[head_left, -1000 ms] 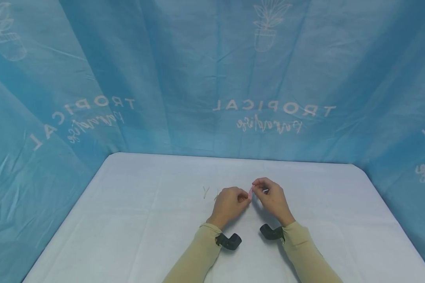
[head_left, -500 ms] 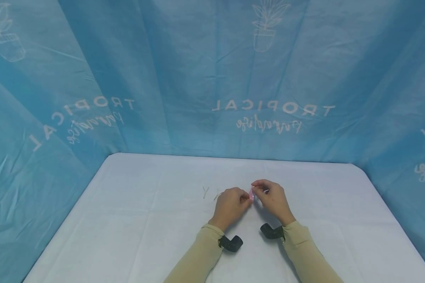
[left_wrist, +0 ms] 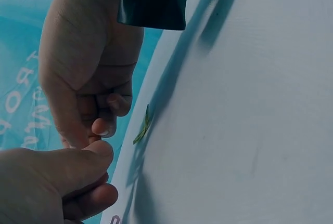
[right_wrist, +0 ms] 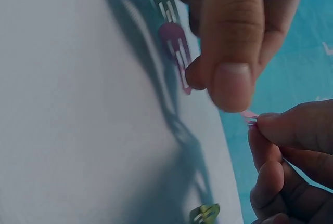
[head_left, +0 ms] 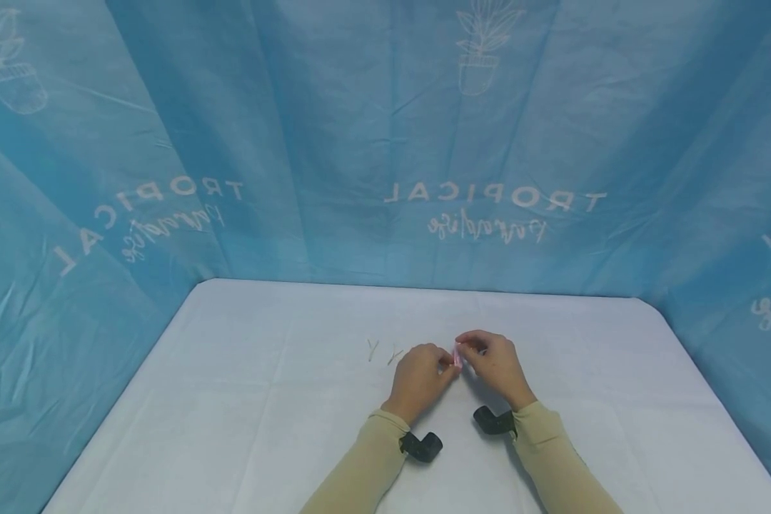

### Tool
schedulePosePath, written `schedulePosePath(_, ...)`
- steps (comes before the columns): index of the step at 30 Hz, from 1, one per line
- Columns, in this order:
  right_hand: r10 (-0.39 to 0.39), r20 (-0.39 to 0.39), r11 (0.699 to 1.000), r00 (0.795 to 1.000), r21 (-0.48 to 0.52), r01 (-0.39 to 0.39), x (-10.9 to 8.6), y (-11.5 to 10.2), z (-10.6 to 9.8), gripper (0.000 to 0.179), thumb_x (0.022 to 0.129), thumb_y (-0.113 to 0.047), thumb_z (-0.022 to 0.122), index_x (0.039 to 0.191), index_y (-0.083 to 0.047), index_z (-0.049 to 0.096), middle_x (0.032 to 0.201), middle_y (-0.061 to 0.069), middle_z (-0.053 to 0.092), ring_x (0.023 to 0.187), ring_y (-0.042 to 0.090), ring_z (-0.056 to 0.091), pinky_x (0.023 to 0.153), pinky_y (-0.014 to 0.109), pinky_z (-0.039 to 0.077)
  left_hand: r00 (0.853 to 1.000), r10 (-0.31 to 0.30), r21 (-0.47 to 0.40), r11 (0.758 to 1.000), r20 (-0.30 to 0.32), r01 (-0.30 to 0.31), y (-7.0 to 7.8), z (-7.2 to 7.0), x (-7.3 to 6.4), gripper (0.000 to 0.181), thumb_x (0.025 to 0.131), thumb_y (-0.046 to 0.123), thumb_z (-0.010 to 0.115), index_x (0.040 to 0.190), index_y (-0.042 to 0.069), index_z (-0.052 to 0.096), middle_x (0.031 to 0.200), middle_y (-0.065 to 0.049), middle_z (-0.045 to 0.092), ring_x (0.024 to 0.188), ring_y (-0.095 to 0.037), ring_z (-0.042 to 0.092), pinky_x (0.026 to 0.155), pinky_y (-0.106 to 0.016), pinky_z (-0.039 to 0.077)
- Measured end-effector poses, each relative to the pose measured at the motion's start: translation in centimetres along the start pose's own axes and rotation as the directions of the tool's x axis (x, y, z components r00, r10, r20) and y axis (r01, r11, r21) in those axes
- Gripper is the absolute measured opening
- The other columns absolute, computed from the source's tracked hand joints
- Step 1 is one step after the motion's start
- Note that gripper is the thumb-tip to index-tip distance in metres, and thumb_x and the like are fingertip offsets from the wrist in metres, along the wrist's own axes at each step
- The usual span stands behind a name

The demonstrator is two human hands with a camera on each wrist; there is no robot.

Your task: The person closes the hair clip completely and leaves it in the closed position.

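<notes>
Between the fingertips of both hands sits a small pink hair clip [head_left: 457, 355], raised off the table. The left hand [head_left: 419, 380] pinches its near end, and the right hand [head_left: 496, 365] its far end. In the right wrist view, the left thumb [right_wrist: 232, 81] hides part of the pink clip [right_wrist: 250, 118], which the right hand [right_wrist: 299, 156] pinches between thumb and finger. The left hand [left_wrist: 57, 182] also covers it in the left wrist view.
Left of the hands, a purple snap clip [right_wrist: 174, 42] and a dark grey-green one [right_wrist: 165, 1] lie on the white table [head_left: 231, 400], with a paler one partly visible beyond. A yellow-green clip [right_wrist: 209, 212] lies near the right hand. Blue curtains [head_left: 360, 143] enclose the table.
Both hands have drifted slightly toward the near side with the pink clip, the left one also a little rightward. More of a clip left of the left hand now shows.
</notes>
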State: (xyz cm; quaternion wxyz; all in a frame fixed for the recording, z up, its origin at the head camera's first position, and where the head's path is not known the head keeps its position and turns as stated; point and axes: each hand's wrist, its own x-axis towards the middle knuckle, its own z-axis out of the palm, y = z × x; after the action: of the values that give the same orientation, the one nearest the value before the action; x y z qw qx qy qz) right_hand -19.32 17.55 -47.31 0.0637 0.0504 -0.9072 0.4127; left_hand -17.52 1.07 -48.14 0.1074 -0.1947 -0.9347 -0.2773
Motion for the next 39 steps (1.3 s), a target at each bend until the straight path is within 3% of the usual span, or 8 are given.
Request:
schedulePosePath(16,-0.023,0.001,0.997,1.000,-0.076,0.023,-0.2,0.3,0.0,0.014,0.091,-0.007,0.069,0.102,-0.004,0.076,0.092,0.009,0.071,0.081,0.022,0.061,0.071,0.037,0.046,0.999,0.012,0.071,0.997,-0.041,-0.009,0.0,0.5,-0.1,0.022,0.086,0.038,0.079,0.096,0.018,0.080,0.083,0.007,0.066,0.075,-0.008,0.056,0.062,-0.021,0.044)
schedulePosePath(21,-0.040,0.002,0.992,0.999,-0.117,0.040,-0.2,0.7,0.0,0.014,0.092,-0.009,0.068,0.103,-0.004,0.076,0.101,0.012,0.072,0.086,0.025,0.063,0.076,0.041,0.048,0.999,0.019,0.105,0.994,-0.050,-0.013,-0.2,0.9,-0.1,0.024,0.086,0.040,0.080,0.097,0.019,0.079,0.088,0.005,0.066,0.080,-0.010,0.058,0.066,-0.022,0.047)
schedulePosePath(28,-0.105,-0.010,0.989,0.994,-0.106,0.104,-0.1,1.0,0.1,0.021,0.088,0.002,0.059,0.099,-0.001,0.076,0.102,0.017,0.071,0.096,0.035,0.063,0.087,0.051,0.048,0.997,0.047,0.137,0.990,-0.065,-0.037,-0.2,1.1,0.0,0.024,0.084,0.039,0.081,0.096,0.018,0.079,0.091,0.004,0.066,0.083,-0.011,0.060,0.069,-0.024,0.050)
schedulePosePath(34,-0.087,0.003,0.989,0.996,-0.121,0.087,0.0,1.2,0.2,0.023,0.090,0.003,0.056,0.099,-0.001,0.077,0.103,0.018,0.070,0.105,0.039,0.062,0.095,0.054,0.046,0.996,0.050,0.146,0.988,-0.070,-0.039,-0.1,1.0,-0.1,0.022,0.083,0.037,0.082,0.094,0.018,0.079,0.092,0.004,0.065,0.085,-0.012,0.058,0.073,-0.023,0.049)
schedulePosePath(39,-0.071,0.009,0.989,0.997,-0.128,0.072,-0.1,1.1,0.2,0.023,0.090,0.003,0.056,0.098,-0.001,0.077,0.102,0.018,0.069,0.104,0.038,0.062,0.093,0.053,0.046,0.997,0.044,0.158,0.987,-0.069,-0.033,0.0,1.2,-0.1,0.022,0.083,0.037,0.082,0.094,0.018,0.079,0.092,0.004,0.065,0.087,-0.013,0.058,0.074,-0.025,0.048)
